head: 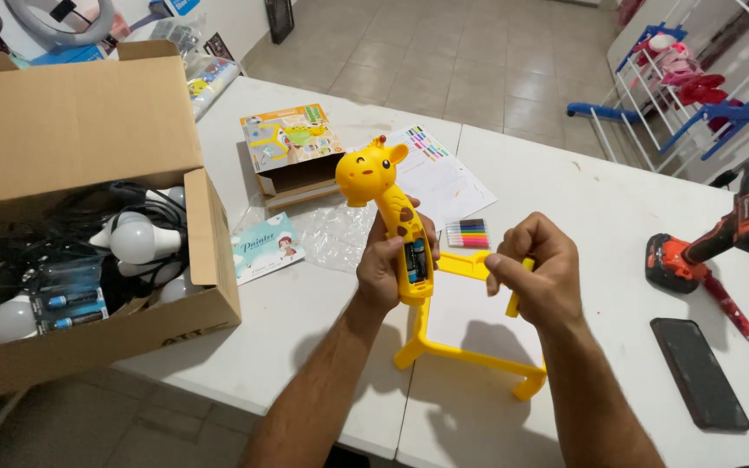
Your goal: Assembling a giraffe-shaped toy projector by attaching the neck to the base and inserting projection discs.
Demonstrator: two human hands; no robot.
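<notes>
My left hand [389,264] grips a yellow giraffe-shaped toy [381,186] by its neck, head tilted up and to the left. Its battery bay [416,261] is open toward me, with batteries showing inside. My right hand [537,273] pinches a small yellow cover piece [517,295] just to the right of the toy. Under both hands a yellow plastic frame [470,355] lies on the white table [617,217].
An open cardboard box [88,217] at the left holds bulbs, cables and battery packs. A toy carton [292,143], a paper sheet, a clear bag and a set of markers [467,234] lie behind the toy. A cordless drill [721,234], a red pen and a black phone [700,373] are at the right.
</notes>
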